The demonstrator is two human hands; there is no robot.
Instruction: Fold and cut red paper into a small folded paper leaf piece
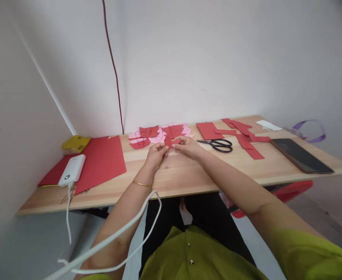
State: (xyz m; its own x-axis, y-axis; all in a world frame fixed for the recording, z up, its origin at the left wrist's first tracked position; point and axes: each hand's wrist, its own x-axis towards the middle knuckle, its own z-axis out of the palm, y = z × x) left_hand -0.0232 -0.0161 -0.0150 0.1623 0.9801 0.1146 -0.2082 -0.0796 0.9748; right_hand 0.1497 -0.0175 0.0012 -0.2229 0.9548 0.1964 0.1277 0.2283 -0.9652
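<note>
Between my two hands, just above the wooden table, is a small piece of red paper (pixel 169 140) with cut or folded edges. My left hand (pixel 157 154) pinches its left side between thumb and fingers. From the right, my right hand (pixel 187 147) pinches it too, thumb at the front. Right behind it lie red and pink paper cutouts (pixel 149 132) with jagged edges, partly overlapping. A pair of scissors (pixel 219 144) with black handles rests to the right of my right hand, its blades pointing left.
Red paper strips (pixel 243 134) and a red sheet (pixel 207 130) lie at the right back. A dark tablet (pixel 302 155) sits near the right end. At left, a white power bank (pixel 72 170) rests on large red paper (pixel 107 159) beside a yellow packet (pixel 76 144). Its white cable (pixel 115 235) crosses my left forearm.
</note>
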